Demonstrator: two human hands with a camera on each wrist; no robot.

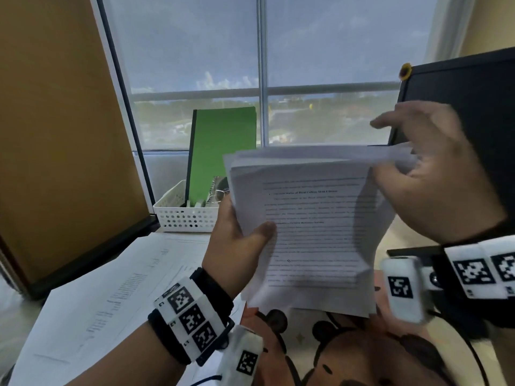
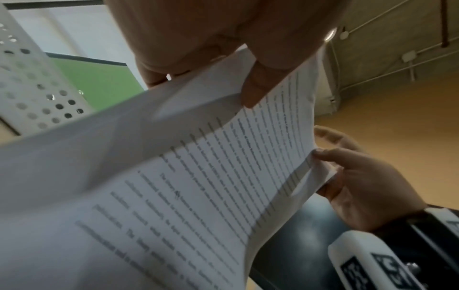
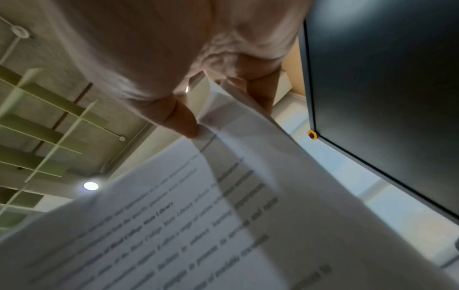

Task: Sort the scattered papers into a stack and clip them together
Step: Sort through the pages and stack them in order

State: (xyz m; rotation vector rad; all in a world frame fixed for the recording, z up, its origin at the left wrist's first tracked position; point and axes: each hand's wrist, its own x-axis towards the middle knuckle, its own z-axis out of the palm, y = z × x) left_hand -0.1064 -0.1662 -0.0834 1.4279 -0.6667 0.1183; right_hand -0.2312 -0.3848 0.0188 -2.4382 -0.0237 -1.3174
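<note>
A stack of printed white papers [image 1: 309, 229] is held upright in the air over the desk. My left hand [image 1: 237, 240] grips its left edge, thumb [image 2: 253, 86] on the printed front page. My right hand [image 1: 429, 174] pinches the top right corner [image 3: 213, 109], where the sheets bend and fan apart; the thumb [image 3: 186, 121] presses that corner. The same stack fills the left wrist view [image 2: 174, 186] and the right wrist view [image 3: 198, 225]. More loose printed sheets [image 1: 106, 296] lie flat on the desk at the lower left. No clip is visible.
A white perforated basket [image 1: 178, 210] with a green notebook [image 1: 220, 151] stands at the back by the window. A dark monitor [image 1: 468, 107] rises on the right. A brown partition [image 1: 55, 135] bounds the left. A cartoon-printed desk mat [image 1: 348, 352] lies below the stack.
</note>
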